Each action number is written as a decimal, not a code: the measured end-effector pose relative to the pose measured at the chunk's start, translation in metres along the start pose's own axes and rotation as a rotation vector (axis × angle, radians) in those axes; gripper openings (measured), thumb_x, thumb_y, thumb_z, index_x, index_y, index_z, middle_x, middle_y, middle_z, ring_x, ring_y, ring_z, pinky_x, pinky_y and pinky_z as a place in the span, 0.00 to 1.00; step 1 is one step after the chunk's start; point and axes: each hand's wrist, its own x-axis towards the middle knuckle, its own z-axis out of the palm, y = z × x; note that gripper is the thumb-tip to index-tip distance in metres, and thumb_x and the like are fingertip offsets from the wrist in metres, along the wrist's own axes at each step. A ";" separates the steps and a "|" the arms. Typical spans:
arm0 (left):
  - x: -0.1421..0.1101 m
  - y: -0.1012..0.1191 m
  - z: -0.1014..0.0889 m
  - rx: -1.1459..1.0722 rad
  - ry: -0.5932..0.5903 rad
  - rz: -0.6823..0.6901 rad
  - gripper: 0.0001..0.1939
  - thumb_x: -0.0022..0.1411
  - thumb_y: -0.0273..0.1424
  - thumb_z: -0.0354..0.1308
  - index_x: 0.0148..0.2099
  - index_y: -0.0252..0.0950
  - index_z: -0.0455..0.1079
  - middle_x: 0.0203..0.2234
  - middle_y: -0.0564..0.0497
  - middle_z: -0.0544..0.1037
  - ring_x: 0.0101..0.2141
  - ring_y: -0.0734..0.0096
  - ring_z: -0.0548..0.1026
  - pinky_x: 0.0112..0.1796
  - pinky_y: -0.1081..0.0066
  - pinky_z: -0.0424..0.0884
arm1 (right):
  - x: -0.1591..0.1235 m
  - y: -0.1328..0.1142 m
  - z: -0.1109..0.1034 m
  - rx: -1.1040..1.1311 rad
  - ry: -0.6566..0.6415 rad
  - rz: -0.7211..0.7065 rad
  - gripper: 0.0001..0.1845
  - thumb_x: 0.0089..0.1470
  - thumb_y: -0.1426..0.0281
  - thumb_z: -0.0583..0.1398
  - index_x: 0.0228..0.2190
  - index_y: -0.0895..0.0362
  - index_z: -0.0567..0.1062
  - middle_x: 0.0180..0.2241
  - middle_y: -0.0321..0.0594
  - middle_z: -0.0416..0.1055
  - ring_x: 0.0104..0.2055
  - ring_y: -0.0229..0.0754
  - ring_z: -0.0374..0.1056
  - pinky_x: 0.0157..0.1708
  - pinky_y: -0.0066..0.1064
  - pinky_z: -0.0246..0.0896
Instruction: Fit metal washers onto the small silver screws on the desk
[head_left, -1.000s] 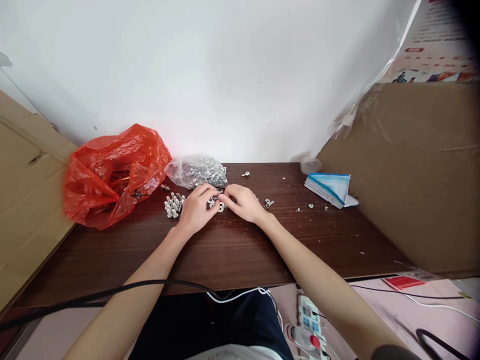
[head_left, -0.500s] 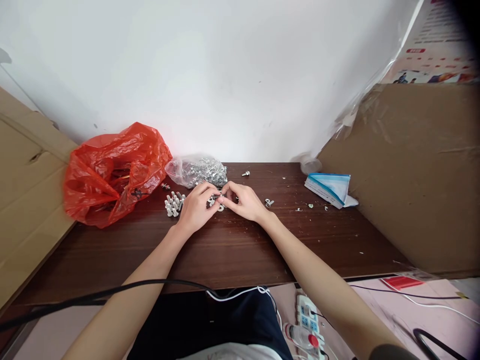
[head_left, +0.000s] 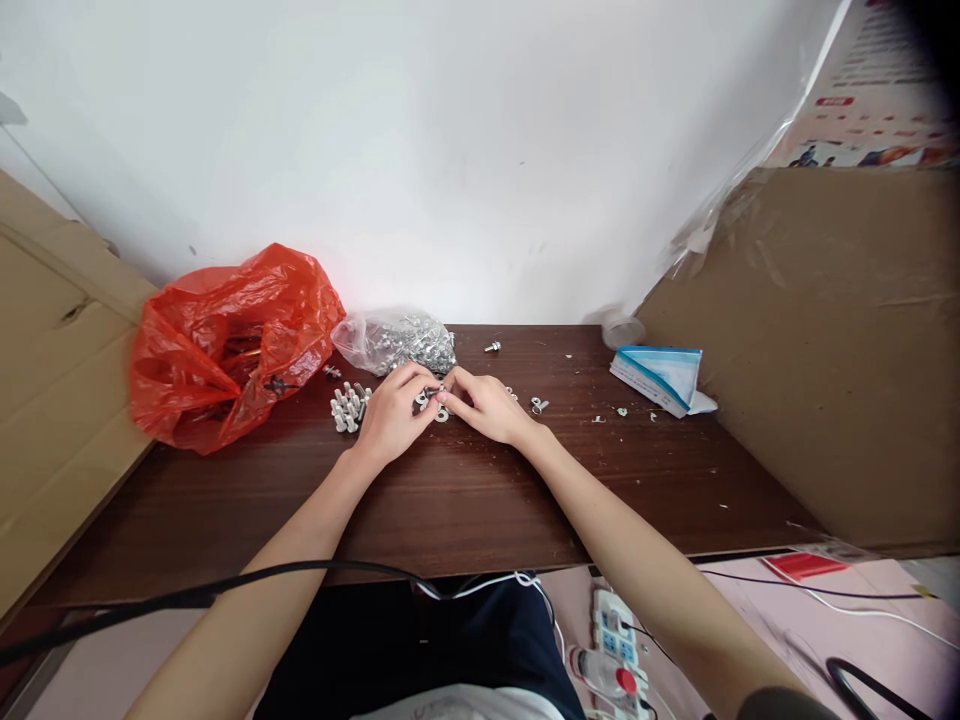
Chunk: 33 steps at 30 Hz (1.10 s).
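Observation:
My left hand (head_left: pixel 397 408) and my right hand (head_left: pixel 484 402) meet at the middle of the table, fingertips nearly touching. Between the left thumb and fingers is a small metal bolt (head_left: pixel 431 393), partly covered by them. The right thumb and forefinger pinch at the bolt's right end; whatever small part they hold there is hidden. Loose flat washers (head_left: pixel 442 415) lie just under the fingertips. To the left of my left hand, a cluster of bolts (head_left: pixel 347 408) stands upright. Behind the hands rests a clear plastic bag of small metal fasteners (head_left: pixel 416 342).
A red plastic bag (head_left: pixel 232 350) sits at the left beside a cardboard box (head_left: pixel 60 350). One assembled bolt (head_left: pixel 493 347) lies near the wall, and loose hardware (head_left: pixel 538 405) lies right of my hand. A blue-and-white packet (head_left: pixel 660 378) is by the right cardboard panel (head_left: pixel 825 350). A black cable (head_left: pixel 262 572) crosses the front.
Both hands stay in place, with only slight finger movement at the bolt. The bolt shows a little more between the fingertips; the rest looks the same.

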 end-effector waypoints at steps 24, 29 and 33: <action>-0.002 0.001 0.002 0.026 -0.010 -0.012 0.04 0.62 0.29 0.55 0.38 0.37 0.71 0.39 0.49 0.75 0.37 0.70 0.72 0.37 0.70 0.70 | 0.001 0.001 0.003 -0.057 0.091 -0.053 0.16 0.64 0.58 0.51 0.30 0.56 0.67 0.28 0.36 0.67 0.30 0.38 0.61 0.30 0.28 0.50; -0.001 0.001 0.002 0.022 -0.014 -0.024 0.04 0.62 0.29 0.55 0.39 0.36 0.71 0.38 0.49 0.74 0.36 0.70 0.72 0.37 0.70 0.70 | 0.001 0.001 0.002 -0.084 0.093 -0.063 0.18 0.64 0.58 0.51 0.28 0.56 0.67 0.28 0.36 0.66 0.30 0.38 0.60 0.30 0.28 0.50; -0.001 -0.001 0.002 0.009 -0.003 -0.028 0.05 0.60 0.27 0.56 0.39 0.36 0.72 0.39 0.49 0.74 0.37 0.70 0.72 0.37 0.70 0.70 | -0.001 0.000 0.000 -0.016 0.109 -0.120 0.12 0.60 0.60 0.57 0.39 0.55 0.68 0.32 0.36 0.67 0.32 0.39 0.62 0.31 0.27 0.53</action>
